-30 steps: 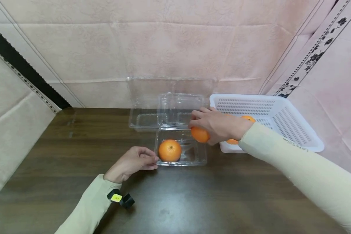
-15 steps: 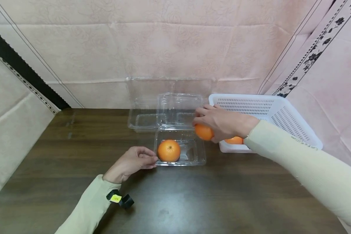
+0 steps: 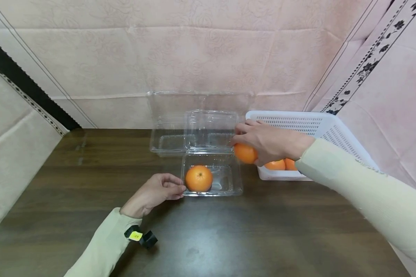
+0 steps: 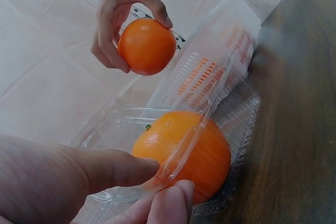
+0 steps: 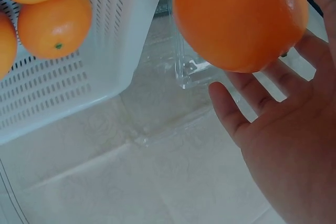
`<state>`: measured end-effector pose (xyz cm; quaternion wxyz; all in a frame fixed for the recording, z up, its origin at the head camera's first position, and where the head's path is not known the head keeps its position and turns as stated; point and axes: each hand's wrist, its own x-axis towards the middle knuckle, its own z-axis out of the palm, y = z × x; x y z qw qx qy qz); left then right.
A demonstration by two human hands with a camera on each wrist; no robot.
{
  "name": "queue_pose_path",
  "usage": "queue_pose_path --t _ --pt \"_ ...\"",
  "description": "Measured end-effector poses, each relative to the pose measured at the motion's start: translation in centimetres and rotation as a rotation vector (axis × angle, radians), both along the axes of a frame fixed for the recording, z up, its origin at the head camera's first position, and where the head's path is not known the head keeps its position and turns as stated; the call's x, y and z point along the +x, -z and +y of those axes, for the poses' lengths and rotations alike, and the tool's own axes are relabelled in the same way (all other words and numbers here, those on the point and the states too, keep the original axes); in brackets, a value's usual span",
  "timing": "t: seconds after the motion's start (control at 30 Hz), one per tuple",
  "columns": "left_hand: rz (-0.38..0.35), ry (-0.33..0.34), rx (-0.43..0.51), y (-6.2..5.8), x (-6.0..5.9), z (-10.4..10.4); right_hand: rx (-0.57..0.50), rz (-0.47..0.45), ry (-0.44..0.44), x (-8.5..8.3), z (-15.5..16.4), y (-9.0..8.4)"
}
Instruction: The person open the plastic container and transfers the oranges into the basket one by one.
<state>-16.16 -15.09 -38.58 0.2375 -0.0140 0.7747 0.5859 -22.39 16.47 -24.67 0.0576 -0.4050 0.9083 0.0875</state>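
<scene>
A clear plastic clamshell box (image 3: 228, 188) stands on the table with its lid raised at the back. One orange (image 3: 199, 178) sits in its left part. My left hand (image 3: 156, 194) pinches the box rim at the front left corner, thumb and fingertips on the edge in the left wrist view. My right hand (image 3: 268, 141) holds another orange (image 4: 147, 46) in the air, between the box's right side and a white basket. In the right wrist view its fingers (image 5: 228, 106) curve round the fruit from below.
At right is the white perforated basket (image 3: 298, 176) with several oranges, among them one orange (image 5: 55, 22) near its wall. More clear plastic boxes (image 3: 166, 144) stand behind the clamshell, against a pale cloth backdrop (image 3: 194, 57). The table (image 3: 208, 238) is dark wood.
My right hand has drifted right with its orange, away from the clamshell and toward the basket. My left hand stays on the rim, and the orange in the box has not moved.
</scene>
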Motion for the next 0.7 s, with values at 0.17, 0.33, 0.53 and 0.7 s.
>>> queue_pose_path --t 0.17,0.33,0.53,0.7 --pt "-0.006 -0.002 0.007 0.1 -0.1 0.0 -0.014 0.022 -0.014 0.0 0.8 -0.3" --pt "-0.006 -0.004 0.009 0.2 -0.1 0.0 -0.014 0.049 -0.019 0.0 1.4 -0.5" --pt "-0.01 -0.008 0.006 0.2 0.0 0.1 -0.009 0.029 0.019 0.1 1.9 -0.8" --pt "-0.015 -0.015 0.005 0.1 0.0 0.1 -0.052 0.021 0.024 0.3 2.7 -0.8"
